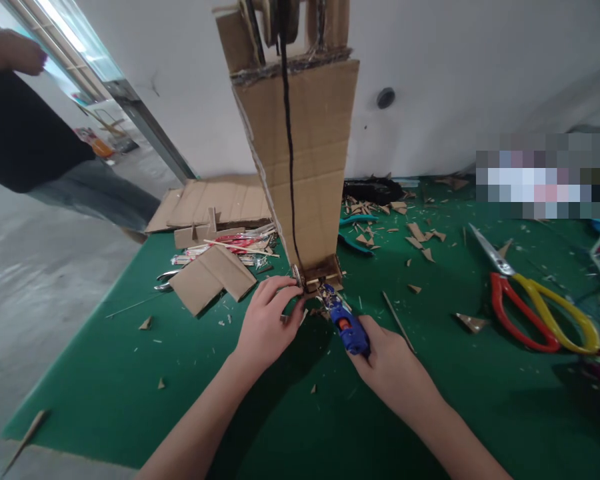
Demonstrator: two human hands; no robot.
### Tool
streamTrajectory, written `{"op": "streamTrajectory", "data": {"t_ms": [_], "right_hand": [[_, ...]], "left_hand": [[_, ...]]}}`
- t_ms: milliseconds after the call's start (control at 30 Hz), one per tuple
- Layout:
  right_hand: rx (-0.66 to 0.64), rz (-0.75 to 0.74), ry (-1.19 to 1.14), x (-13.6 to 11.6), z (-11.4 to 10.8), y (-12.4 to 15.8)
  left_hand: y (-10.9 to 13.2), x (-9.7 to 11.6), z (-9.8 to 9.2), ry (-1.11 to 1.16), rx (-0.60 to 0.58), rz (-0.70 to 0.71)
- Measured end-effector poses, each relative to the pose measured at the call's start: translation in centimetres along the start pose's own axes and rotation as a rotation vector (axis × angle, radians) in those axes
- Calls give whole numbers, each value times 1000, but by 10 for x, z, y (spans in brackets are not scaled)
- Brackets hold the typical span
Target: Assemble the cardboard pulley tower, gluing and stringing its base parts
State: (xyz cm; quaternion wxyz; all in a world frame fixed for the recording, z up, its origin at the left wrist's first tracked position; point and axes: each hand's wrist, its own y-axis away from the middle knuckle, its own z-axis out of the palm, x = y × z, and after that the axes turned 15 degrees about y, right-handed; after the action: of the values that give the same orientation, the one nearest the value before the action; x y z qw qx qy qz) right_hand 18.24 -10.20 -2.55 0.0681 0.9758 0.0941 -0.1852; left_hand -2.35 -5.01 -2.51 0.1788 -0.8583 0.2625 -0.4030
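Observation:
A tall cardboard tower stands upright on the green table, with a black cord running down its front from a wheel-like part at the top. My right hand grips a blue glue gun, its nozzle end close to the tower's base. At the foot of the tower, my left hand pinches a small round cardboard disc where the cord ends. A short stick lies beside the disc at the base; the nozzle's exact contact point cannot be made out.
Large scissors with red and yellow handles lie right. Teal-handled pliers rest behind the tower's base. Cardboard pieces and packed sticks are at left, scraps all around. A person stands beyond the table's left edge.

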Motion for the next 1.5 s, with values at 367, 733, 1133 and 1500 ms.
{"op": "streamTrajectory", "data": {"t_ms": [367, 733, 1133, 1500], "right_hand": [[-29, -7, -62, 0, -2, -2], [-43, 6, -48, 0, -2, -1], [-16, -1, -53, 1, -2, -2], [25, 12, -76, 1, 0, -1]], "left_hand": [[-3, -21, -19, -204, -196, -171], [-3, -28, -21, -179, -262, -216], [-4, -28, -22, -204, -279, -236], [-3, -30, -19, -124, -223, -219]]}}
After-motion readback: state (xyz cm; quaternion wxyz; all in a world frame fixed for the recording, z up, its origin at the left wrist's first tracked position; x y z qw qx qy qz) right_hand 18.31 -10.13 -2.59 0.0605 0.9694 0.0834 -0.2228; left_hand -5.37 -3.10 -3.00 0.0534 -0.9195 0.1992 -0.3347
